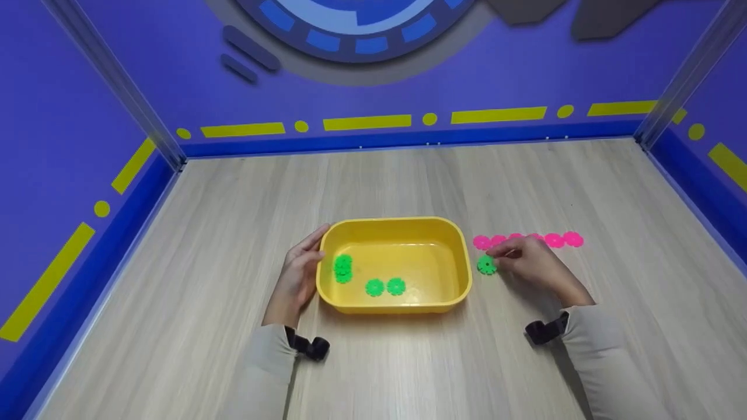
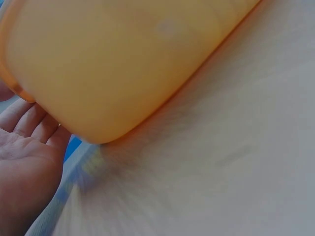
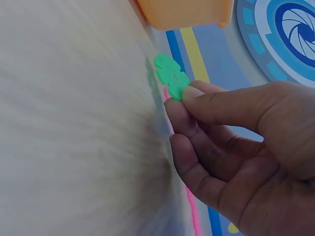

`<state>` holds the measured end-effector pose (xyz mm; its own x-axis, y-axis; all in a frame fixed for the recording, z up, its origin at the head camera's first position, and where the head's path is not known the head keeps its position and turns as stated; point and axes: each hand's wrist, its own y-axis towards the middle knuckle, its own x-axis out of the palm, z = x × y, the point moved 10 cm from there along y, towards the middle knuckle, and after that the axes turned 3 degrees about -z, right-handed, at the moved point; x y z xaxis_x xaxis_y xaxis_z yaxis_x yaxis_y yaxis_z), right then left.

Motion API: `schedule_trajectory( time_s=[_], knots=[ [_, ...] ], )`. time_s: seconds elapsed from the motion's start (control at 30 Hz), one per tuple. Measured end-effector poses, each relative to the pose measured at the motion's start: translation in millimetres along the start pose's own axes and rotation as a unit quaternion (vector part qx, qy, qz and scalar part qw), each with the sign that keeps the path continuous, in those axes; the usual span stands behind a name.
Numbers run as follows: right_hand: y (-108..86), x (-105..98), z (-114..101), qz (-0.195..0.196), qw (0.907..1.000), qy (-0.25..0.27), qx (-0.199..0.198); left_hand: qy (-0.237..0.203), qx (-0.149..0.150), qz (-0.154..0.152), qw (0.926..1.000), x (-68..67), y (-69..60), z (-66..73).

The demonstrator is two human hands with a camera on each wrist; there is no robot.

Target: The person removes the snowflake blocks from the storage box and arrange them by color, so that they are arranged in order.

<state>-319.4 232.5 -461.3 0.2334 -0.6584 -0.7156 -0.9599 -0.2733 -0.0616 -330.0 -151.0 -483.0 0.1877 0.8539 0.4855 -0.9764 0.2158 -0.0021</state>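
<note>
Between thumb and fingertips my right hand [image 1: 534,265] pinches a green snowflake-shaped plastic disc [image 1: 487,265], just right of the yellow tub [image 1: 394,309]. In the right wrist view the notched green disc [image 3: 171,76] is tilted above the table, a shadow beside it. My left hand [image 1: 297,277] grips the tub's left side, thumb near the rim; the left wrist view shows its fingers [image 2: 29,120] against the outer wall. Inside the tub lie two single green discs [image 1: 374,287] and a small overlapping cluster of green discs [image 1: 343,268] at the left.
A row of several pink snowflake discs [image 1: 573,239] lies on the wooden table [image 1: 408,367] right of the tub, partly covered by the right hand. Blue-purple panels [image 1: 362,99] with yellow marks border the table at the back and both sides.
</note>
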Motion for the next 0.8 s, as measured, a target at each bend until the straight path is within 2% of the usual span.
schedule_trajectory(
  time_s=[0.37,0.63,0.8],
  knots=[
    [-2.3,1.9,5.0,0.011,0.9997,0.007,0.02,-0.002,0.0,0.001,1.0,-0.7,0.3,-0.6],
    [-3.8,4.5,8.1,0.007,0.9993,0.019,0.033,0.008,-0.001,0.01,0.9999,-1.3,-0.4,-1.3],
    [-3.2,5.6,5.5,0.0,0.9996,0.01,0.027,0.007,0.0,0.011,0.9999,-2.5,0.3,-0.8]
  ],
)
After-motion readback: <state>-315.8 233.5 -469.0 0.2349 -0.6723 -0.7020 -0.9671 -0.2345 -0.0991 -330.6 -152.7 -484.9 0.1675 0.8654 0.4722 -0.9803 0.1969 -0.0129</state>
